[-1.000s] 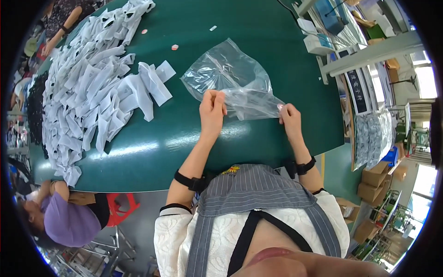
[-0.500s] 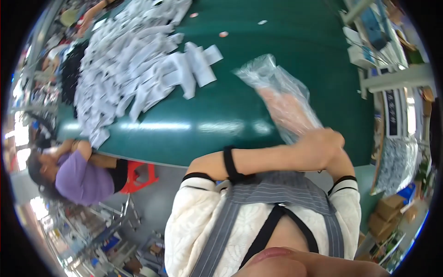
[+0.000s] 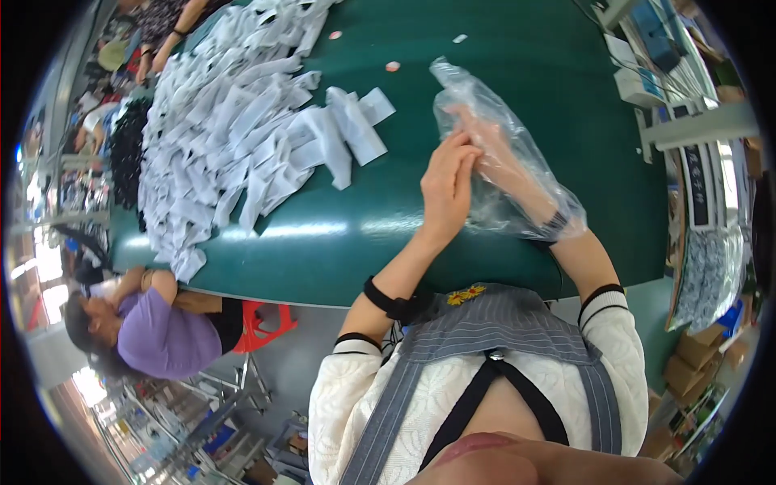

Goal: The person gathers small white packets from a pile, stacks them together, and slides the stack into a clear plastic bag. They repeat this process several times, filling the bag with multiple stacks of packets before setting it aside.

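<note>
A clear plastic bag [image 3: 511, 212] is pulled over my right hand [image 3: 495, 152] and reaches to the wrist, where a dark band shows through it. Inside, my right fingers are stretched out straight, pointing away over the green table. My left hand [image 3: 447, 182] lies against the bag beside those fingertips. Its fingers are bent together, pinching the film there. Past the fingertips, a loose corner of the bag stands out.
White fabric strips [image 3: 242, 129] cover the green table's [image 3: 566, 97] left side in a large pile. Small orange pieces [image 3: 393, 66] lie at its far middle. One co-worker in purple [image 3: 170, 335] sits at left; another person's arms [image 3: 174, 36] reach in behind the pile.
My left hand has moved from my right wrist to the fingertips. The crossed forearms have come apart. The bag now points farther ahead.
</note>
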